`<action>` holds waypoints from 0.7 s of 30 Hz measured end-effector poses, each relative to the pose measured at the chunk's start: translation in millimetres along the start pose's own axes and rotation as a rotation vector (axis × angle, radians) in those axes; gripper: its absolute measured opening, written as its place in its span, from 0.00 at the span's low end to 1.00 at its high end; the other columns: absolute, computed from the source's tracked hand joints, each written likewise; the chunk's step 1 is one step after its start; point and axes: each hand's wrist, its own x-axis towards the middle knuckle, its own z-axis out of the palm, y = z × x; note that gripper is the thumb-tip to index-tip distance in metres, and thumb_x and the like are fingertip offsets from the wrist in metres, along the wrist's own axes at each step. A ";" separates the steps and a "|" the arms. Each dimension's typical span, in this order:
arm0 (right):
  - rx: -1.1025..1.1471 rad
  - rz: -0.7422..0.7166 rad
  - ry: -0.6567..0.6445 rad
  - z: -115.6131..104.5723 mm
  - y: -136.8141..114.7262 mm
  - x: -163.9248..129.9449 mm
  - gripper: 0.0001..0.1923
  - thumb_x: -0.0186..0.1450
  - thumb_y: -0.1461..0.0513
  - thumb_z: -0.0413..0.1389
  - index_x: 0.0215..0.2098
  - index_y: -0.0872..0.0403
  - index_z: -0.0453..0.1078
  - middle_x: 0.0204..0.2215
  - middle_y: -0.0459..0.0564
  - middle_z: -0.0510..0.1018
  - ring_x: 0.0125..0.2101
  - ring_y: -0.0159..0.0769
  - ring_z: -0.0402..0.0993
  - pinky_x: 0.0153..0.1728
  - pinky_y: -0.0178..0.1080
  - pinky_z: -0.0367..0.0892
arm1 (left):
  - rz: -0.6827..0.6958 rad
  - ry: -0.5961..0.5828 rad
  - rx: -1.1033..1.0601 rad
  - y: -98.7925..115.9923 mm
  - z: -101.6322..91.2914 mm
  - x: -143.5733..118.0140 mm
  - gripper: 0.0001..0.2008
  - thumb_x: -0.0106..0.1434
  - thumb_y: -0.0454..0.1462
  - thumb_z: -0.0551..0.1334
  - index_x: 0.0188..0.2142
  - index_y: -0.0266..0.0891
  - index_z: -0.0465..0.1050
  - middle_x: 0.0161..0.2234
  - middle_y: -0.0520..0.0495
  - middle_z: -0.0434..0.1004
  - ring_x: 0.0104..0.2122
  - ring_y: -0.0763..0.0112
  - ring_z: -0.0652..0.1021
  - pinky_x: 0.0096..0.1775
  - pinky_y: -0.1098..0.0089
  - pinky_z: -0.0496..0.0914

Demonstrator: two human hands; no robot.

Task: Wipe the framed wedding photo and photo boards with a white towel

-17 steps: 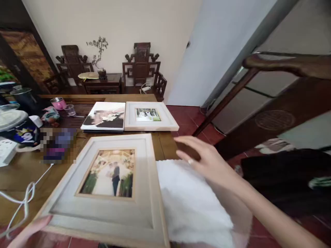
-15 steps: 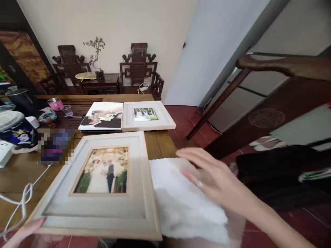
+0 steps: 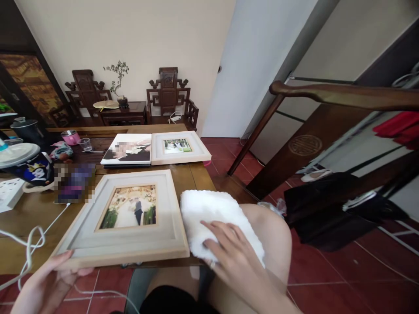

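Note:
A large picture frame (image 3: 78, 226) with pale wood edges and a wedding photo (image 3: 131, 207) lies tilted at the table's near edge. My left hand (image 3: 54, 279) grips its lower left corner, thumb on top and fingers underneath. Just right of the frame, a fluffy white cloth (image 3: 212, 205) spreads over the table edge and my thigh. My right hand (image 3: 232, 253) is on the cloth, fingers bent and gripping its near part. Behind the large frame lie a smaller pale frame (image 3: 199, 146) and a photo panel (image 3: 114, 141), side by side.
To the left on the wooden table (image 3: 193, 179) are a phone (image 3: 77, 181), a white cable (image 3: 31, 248), a dark tub (image 3: 32, 170), a pink cup (image 3: 70, 137) and a clear cup (image 3: 85, 145). A wooden chair (image 3: 281, 135) stands at right, dark clothing (image 3: 314, 213) beside it.
My right hand has come down and toward me onto the white cloth, taking hold of it. More of my left hand now shows at the frame's corner. The view has shifted slightly.

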 end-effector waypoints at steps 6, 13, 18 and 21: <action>0.568 0.672 0.266 -48.7 56.6 25.7 0.09 0.60 0.56 0.61 0.30 0.53 0.74 0.28 0.48 0.79 0.29 0.41 0.76 0.29 0.41 0.73 | -0.046 -0.187 -0.101 45.8 75.5 -44.7 0.06 0.44 0.30 0.65 0.25 0.39 0.77 0.33 0.49 0.83 0.32 0.58 0.82 0.30 0.61 0.82; 0.912 0.906 0.489 -82.5 95.6 56.5 0.21 0.44 0.54 0.72 0.34 0.50 0.74 0.37 0.50 0.80 0.33 0.42 0.77 0.32 0.44 0.76 | 0.028 -0.574 0.040 40.2 94.2 -42.9 0.15 0.49 0.36 0.71 0.37 0.33 0.78 0.37 0.41 0.83 0.36 0.55 0.83 0.43 0.60 0.79; 0.800 0.875 0.431 -83.8 105.5 58.8 0.35 0.38 0.57 0.74 0.43 0.49 0.71 0.45 0.53 0.79 0.42 0.48 0.76 0.36 0.45 0.77 | 0.135 -0.749 0.219 40.2 108.9 -45.5 0.27 0.52 0.44 0.72 0.50 0.38 0.72 0.47 0.42 0.81 0.41 0.55 0.83 0.50 0.61 0.75; 0.657 0.662 0.291 -82.5 108.7 54.3 0.40 0.43 0.55 0.72 0.53 0.49 0.65 0.51 0.54 0.75 0.49 0.51 0.73 0.44 0.49 0.75 | 0.193 -0.788 0.337 46.1 112.4 -38.1 0.28 0.51 0.47 0.72 0.48 0.38 0.72 0.47 0.43 0.81 0.40 0.56 0.83 0.49 0.63 0.75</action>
